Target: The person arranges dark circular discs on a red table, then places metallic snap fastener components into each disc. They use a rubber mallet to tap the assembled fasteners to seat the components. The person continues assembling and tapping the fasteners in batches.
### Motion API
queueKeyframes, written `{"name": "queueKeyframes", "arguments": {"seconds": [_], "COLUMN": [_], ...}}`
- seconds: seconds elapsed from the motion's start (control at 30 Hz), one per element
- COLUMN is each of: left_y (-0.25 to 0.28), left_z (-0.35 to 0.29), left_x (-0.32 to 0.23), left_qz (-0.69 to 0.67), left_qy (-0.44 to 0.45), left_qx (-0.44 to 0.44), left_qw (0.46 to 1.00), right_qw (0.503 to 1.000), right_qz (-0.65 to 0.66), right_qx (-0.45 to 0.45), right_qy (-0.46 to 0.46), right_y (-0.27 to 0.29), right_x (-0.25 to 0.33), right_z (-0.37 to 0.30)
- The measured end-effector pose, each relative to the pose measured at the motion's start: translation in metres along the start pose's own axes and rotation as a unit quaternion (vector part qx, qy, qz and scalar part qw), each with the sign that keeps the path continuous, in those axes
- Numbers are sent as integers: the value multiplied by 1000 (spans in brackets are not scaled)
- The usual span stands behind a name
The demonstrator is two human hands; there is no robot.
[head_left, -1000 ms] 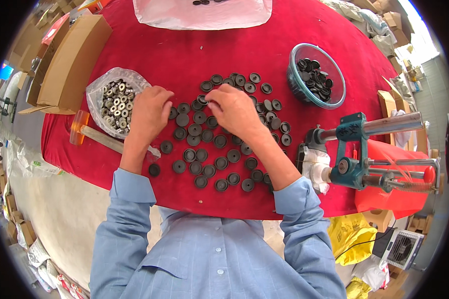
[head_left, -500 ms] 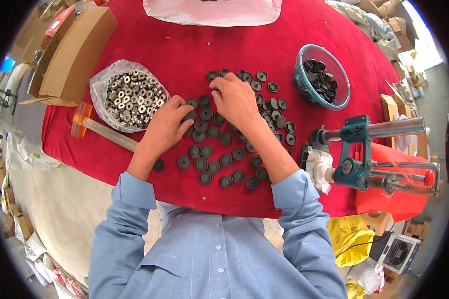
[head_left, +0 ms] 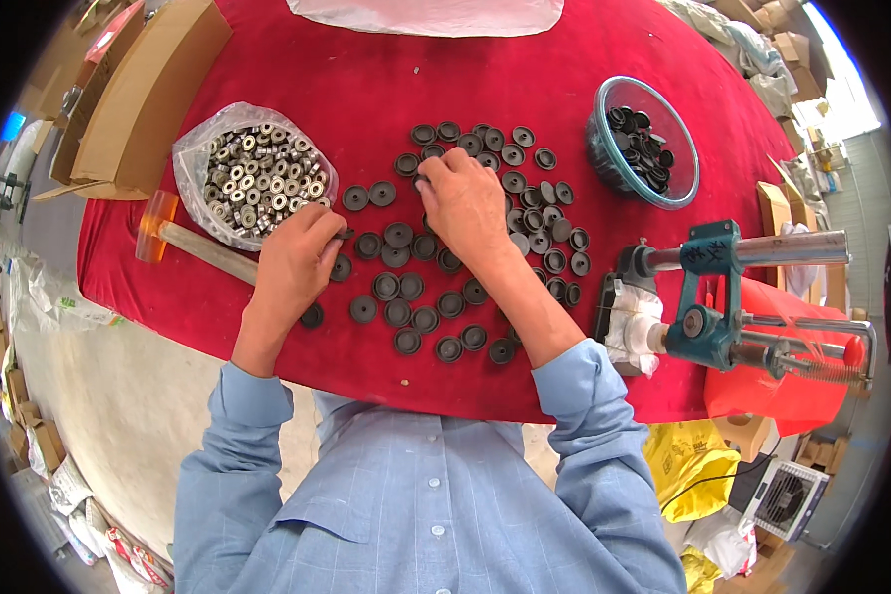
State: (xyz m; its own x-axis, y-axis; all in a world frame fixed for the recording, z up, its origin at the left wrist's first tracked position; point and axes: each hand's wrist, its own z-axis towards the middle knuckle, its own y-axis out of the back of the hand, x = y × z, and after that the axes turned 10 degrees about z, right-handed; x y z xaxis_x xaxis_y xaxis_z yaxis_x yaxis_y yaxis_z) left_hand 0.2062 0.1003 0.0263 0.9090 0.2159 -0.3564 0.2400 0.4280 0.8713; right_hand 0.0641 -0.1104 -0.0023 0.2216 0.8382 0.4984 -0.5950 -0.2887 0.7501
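Many black round caps with raised rims lie spread over the red cloth between and around my hands. My left hand is closed, its thumb and fingertips pinching one black cap held on edge, just beside the bag of metal bearings. My right hand reaches in over the middle of the caps, fingers bent together. A dark cap edge shows at its fingertips; the palm hides the rest and several caps below.
At the left are a clear bag of small metal bearings, a mallet and a cardboard box. A clear bowl of black discs stands at the back right. A green hand press sits at the right edge.
My left hand has drawn back left and nearer me, with a cap in its fingertips. My right hand has stayed almost in place. The view has shifted slightly.
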Motion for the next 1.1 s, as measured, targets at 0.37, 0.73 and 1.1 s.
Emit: {"name": "queueKeyframes", "arguments": {"seconds": [0.37, 0.73, 1.1], "left_y": [-11, -12, -34], "left_z": [-9, -19, 36], "left_x": [-2, -20, -82], "left_qz": [28, 12, -61], "left_qy": [1, -10, -87], "left_qx": [-4, 3, 12], "left_qw": [1000, 1000, 994], "right_qw": [994, 980, 986], "right_qz": [32, 19, -13], "right_qx": [74, -30, -8], "right_qy": [71, -195, -168], "right_y": [5, 118, 99], "right_x": [20, -37, -47], "right_z": [-24, -54, -67]}}
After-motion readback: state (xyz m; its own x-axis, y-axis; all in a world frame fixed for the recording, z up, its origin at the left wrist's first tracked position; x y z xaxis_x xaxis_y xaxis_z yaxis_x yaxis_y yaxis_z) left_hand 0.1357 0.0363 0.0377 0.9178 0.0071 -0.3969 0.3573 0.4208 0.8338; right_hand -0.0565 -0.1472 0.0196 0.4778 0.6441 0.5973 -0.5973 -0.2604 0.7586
